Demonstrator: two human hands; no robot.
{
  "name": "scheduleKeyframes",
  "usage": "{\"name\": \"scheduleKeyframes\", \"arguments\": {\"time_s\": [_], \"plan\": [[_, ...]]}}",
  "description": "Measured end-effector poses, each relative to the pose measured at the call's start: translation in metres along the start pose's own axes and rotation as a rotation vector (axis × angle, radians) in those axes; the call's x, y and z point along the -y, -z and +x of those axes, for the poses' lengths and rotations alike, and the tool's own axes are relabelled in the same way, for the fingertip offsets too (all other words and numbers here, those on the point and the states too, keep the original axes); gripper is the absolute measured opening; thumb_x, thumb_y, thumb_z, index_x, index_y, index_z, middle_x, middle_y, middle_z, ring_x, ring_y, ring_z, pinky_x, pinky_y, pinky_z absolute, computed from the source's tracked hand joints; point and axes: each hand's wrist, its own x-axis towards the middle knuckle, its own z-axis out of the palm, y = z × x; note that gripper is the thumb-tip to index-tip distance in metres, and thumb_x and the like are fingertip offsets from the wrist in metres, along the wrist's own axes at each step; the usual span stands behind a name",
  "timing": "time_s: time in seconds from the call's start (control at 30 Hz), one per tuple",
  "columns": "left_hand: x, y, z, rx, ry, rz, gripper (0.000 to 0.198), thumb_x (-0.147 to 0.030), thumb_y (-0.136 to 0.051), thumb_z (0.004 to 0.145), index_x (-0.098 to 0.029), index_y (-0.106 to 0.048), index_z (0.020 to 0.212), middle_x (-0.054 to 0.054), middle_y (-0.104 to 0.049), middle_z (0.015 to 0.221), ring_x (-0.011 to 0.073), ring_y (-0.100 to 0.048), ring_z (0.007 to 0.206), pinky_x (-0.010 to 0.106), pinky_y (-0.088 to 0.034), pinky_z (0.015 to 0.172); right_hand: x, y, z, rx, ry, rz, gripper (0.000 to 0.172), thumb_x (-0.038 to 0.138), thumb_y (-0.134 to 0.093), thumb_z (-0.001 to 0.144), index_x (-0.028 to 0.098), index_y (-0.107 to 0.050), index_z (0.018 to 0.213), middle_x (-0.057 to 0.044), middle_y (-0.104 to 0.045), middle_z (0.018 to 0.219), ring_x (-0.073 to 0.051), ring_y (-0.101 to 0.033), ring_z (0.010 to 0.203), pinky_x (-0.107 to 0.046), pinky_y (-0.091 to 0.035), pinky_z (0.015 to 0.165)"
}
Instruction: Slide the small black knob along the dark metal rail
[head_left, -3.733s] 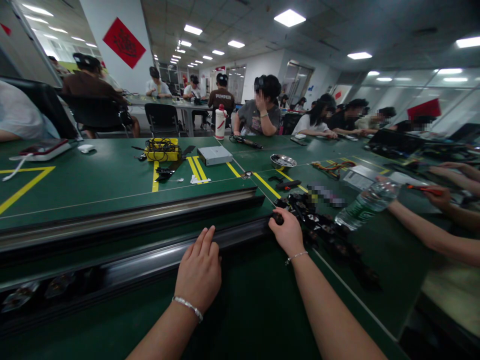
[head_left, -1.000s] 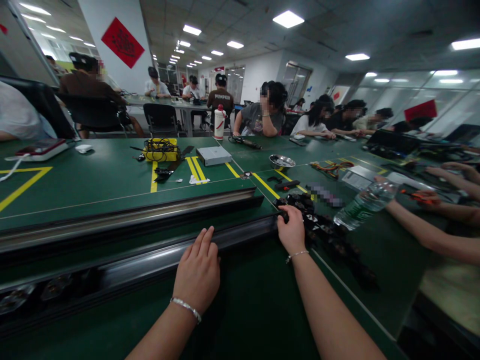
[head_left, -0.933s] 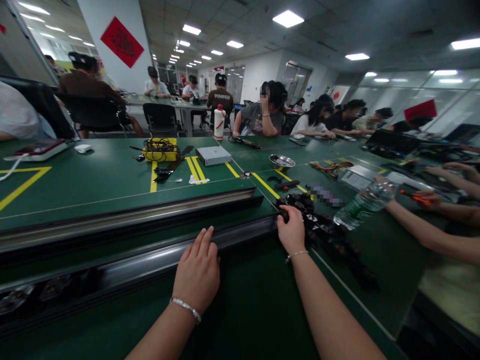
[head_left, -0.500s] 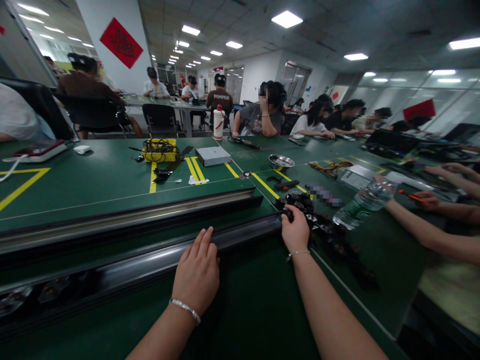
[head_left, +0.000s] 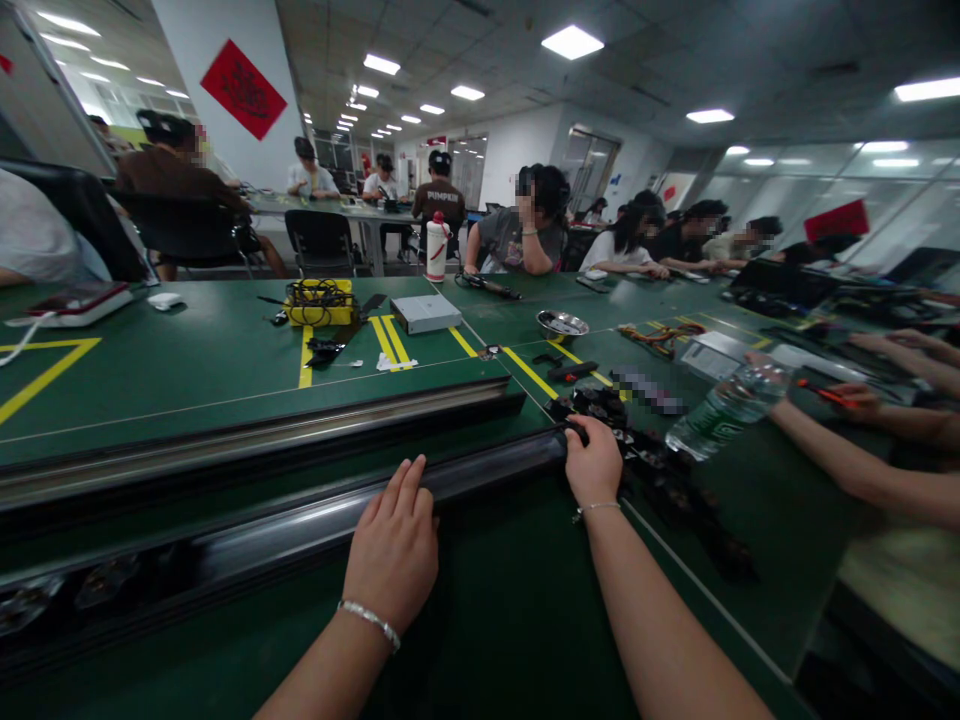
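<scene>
My left hand [head_left: 394, 545] lies flat on the green table, fingers stretched out against a long dark metal rail [head_left: 300, 520] that runs across in front of me. At the rail's right end my right hand [head_left: 594, 462] is curled over a small black part [head_left: 576, 432], its fingers closed on it. That part sits at the near edge of a pile of small black components [head_left: 645, 460] spread to the right of my hand. Both wrists wear thin bracelets.
A tilted plastic water bottle [head_left: 727, 408] lies past the pile, by another person's arm [head_left: 847, 465]. Farther back are a metal bowl [head_left: 561, 323], a grey box [head_left: 426, 312], a yellow box with cables [head_left: 321, 300] and a white bottle [head_left: 436, 248]. Several seated people ring the tables.
My right hand has slid a little to the right along the rail's end toward the black pile. My left hand has stayed flat in place.
</scene>
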Motion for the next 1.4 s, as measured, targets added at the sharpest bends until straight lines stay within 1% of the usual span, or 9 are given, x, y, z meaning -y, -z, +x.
{"name": "scheduleKeyframes", "arguments": {"time_s": [0.37, 0.63, 0.87, 1.0, 1.13, 1.23, 1.3, 1.37, 1.4], "plan": [[-0.001, 0.002, 0.001, 0.025, 0.011, 0.015, 0.016, -0.018, -0.041, 0.079, -0.017, -0.056, 0.086, 0.011, -0.041, 0.136, 0.0245, -0.034, 0.126, 0.041, -0.039, 0.095, 0.001, 0.002, 0.0, -0.102, -0.052, -0.02, 0.019, 0.019, -0.05, 0.071, 0.018, -0.062, 0.085, -0.008, -0.061, 0.095, -0.021, -0.053, 0.091, -0.036, -0.039, 0.086], [0.0, 0.001, -0.002, -0.008, 0.016, 0.001, 0.015, -0.018, -0.043, 0.077, -0.017, -0.057, 0.084, 0.011, -0.043, 0.134, 0.0247, -0.037, 0.125, 0.04, -0.039, 0.095, -0.006, 0.006, 0.003, -0.212, -0.119, -0.101, 0.019, 0.016, -0.046, 0.068, 0.017, -0.059, 0.082, -0.011, -0.058, 0.094, -0.024, -0.05, 0.093, -0.038, -0.038, 0.084], [0.0, 0.0, -0.002, -0.006, 0.009, 0.029, 0.016, -0.018, -0.043, 0.078, -0.017, -0.057, 0.085, 0.011, -0.042, 0.135, 0.0241, -0.036, 0.125, 0.039, -0.038, 0.096, -0.007, 0.004, 0.002, -0.215, -0.103, -0.207, 0.017, 0.009, -0.043, 0.062, 0.017, -0.056, 0.069, -0.011, -0.06, 0.093, -0.023, -0.051, 0.094, -0.038, -0.036, 0.086], [0.0, -0.001, -0.003, -0.005, 0.01, 0.019, 0.015, -0.019, -0.043, 0.078, -0.017, -0.056, 0.085, 0.01, -0.042, 0.135, 0.024, -0.035, 0.125, 0.04, -0.038, 0.096, -0.004, 0.007, 0.0, -0.219, -0.141, -0.25, 0.017, 0.008, -0.042, 0.06, 0.016, -0.057, 0.063, -0.012, -0.058, 0.1, -0.026, -0.05, 0.098, -0.045, -0.031, 0.09], [0.0, -0.002, -0.003, -0.012, 0.011, 0.001, 0.014, -0.019, -0.044, 0.078, -0.018, -0.056, 0.085, 0.009, -0.041, 0.135, 0.0236, -0.035, 0.126, 0.04, -0.039, 0.095, 0.0, 0.011, -0.001, -0.218, -0.158, -0.273, 0.018, 0.01, -0.041, 0.06, 0.015, -0.058, 0.062, -0.016, -0.052, 0.114, -0.032, -0.042, 0.111, -0.052, -0.025, 0.094], [0.0, -0.002, -0.002, -0.022, 0.012, -0.021, 0.015, -0.019, -0.045, 0.078, -0.018, -0.056, 0.088, 0.009, -0.042, 0.135, 0.024, -0.036, 0.125, 0.04, -0.04, 0.094, 0.006, 0.013, -0.001, -0.264, -0.121, -0.26, 0.024, 0.011, -0.04, 0.062, 0.014, -0.061, 0.073, -0.017, -0.043, 0.127, -0.033, -0.033, 0.121, -0.055, -0.021, 0.097], [0.001, -0.002, -0.002, -0.03, 0.018, -0.04, 0.018, -0.019, -0.045, 0.078, -0.018, -0.056, 0.092, 0.009, -0.044, 0.133, 0.0237, -0.037, 0.124, 0.039, -0.04, 0.093, 0.014, 0.014, -0.002, -0.299, -0.05, -0.232, 0.035, 0.013, -0.04, 0.063, 0.013, -0.059, 0.093, -0.017, -0.036, 0.132, -0.032, -0.028, 0.125, -0.056, -0.018, 0.099], [0.004, -0.002, -0.003, -0.046, 0.026, -0.053, 0.024, -0.021, -0.044, 0.079, -0.018, -0.055, 0.1, 0.008, -0.046, 0.132, 0.023, -0.04, 0.122, 0.039, -0.041, 0.092, 0.026, 0.013, -0.006, -0.307, 0.032, -0.215, 0.048, 0.016, -0.041, 0.066, 0.011, -0.05, 0.113, -0.017, -0.031, 0.136, -0.03, -0.024, 0.128, -0.056, -0.016, 0.1], [0.005, -0.002, -0.004, -0.051, 0.024, -0.059, 0.025, -0.022, -0.043, 0.08, -0.018, -0.054, 0.102, 0.008, -0.047, 0.131, 0.0228, -0.041, 0.121, 0.039, -0.042, 0.092, 0.034, 0.013, -0.01, -0.288, 0.083, -0.212, 0.052, 0.017, -0.041, 0.069, 0.01, -0.044, 0.12, -0.018, -0.029, 0.137, -0.03, -0.021, 0.129, -0.055, -0.015, 0.101]]}}
